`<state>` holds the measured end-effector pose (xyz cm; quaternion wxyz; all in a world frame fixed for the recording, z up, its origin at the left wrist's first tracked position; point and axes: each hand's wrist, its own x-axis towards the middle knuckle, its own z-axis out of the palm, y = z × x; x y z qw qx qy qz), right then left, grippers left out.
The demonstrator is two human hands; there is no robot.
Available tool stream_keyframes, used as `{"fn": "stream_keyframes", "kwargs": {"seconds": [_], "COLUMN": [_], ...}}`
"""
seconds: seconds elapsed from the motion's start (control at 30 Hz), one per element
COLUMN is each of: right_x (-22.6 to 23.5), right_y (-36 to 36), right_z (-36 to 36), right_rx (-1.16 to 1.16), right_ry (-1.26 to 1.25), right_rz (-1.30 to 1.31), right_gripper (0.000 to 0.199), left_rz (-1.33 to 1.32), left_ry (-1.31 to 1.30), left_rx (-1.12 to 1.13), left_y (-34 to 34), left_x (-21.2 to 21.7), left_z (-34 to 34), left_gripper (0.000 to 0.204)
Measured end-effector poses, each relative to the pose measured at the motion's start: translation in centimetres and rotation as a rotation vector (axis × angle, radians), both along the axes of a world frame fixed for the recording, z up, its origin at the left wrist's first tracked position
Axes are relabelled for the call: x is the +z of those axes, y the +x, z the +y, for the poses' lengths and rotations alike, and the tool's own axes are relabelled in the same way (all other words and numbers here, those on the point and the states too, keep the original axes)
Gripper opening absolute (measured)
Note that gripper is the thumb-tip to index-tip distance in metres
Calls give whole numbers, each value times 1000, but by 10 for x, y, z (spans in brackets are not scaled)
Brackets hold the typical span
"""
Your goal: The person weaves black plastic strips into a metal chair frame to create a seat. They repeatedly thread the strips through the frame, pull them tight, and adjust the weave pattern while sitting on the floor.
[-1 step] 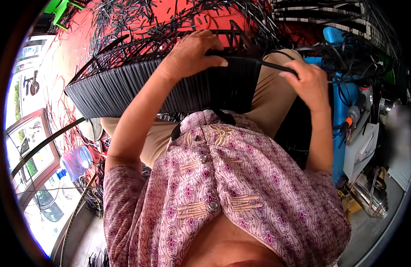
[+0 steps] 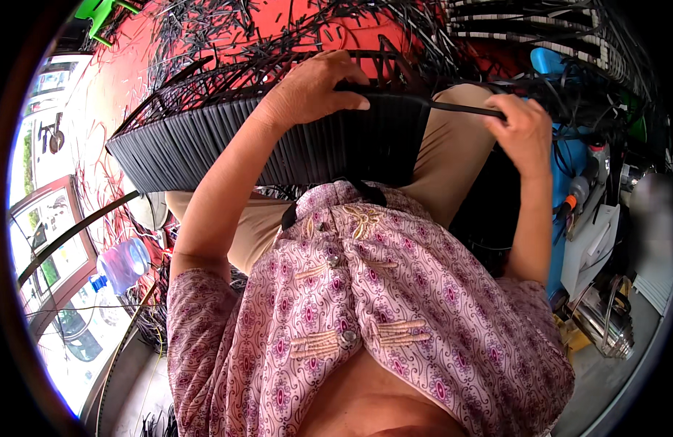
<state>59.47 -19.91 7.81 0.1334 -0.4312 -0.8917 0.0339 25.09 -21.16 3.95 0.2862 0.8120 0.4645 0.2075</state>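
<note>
Across my lap lies a black woven frame (image 2: pixel 205 149), its near side covered in closely set flat black strips. My left hand (image 2: pixel 314 87) grips its upper edge, fingers over the far side and thumb on the near side. A flat black strip (image 2: pixel 464 108) runs taut from the frame's right end to my right hand (image 2: pixel 522 127), which is closed on it in a pinch. Part of the frame's far side is hidden behind my left hand.
Black strip offcuts (image 2: pixel 198 36) litter the red floor ahead. At right stand a blue object (image 2: pixel 558 247), a grey bottle with an orange band (image 2: pixel 575 191) and a metal flask (image 2: pixel 606 320). A clear water jug (image 2: pixel 125 266) lies left; a green chair (image 2: pixel 96 16) is far left.
My right hand has moved to the right with the black strip, and a longer stretch of it shows between hand and frame. My left hand stays almost where it was.
</note>
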Motion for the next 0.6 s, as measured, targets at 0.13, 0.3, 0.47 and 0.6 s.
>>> {"fn": "stream_keyframes", "kwargs": {"seconds": [0.13,0.3,0.47,0.6], "right_x": [5,38,22,-12], "right_y": [14,-12,-88,-131], "right_z": [27,0,-9,-13], "right_rx": [-185,22,135,96], "right_ry": [-18,-415,-512,-187], "right_rz": [-243,15,198,91], "right_gripper": [28,78,62,37], "left_rz": [-80,-84,-49,9], "left_ry": [3,-134,100,265], "left_rx": [-103,24,106,165], "left_y": [-6,1,11,16], "left_x": [-7,-3,-2,-5], "left_z": [6,1,-16,-30], "left_gripper": [36,32,28,30]}}
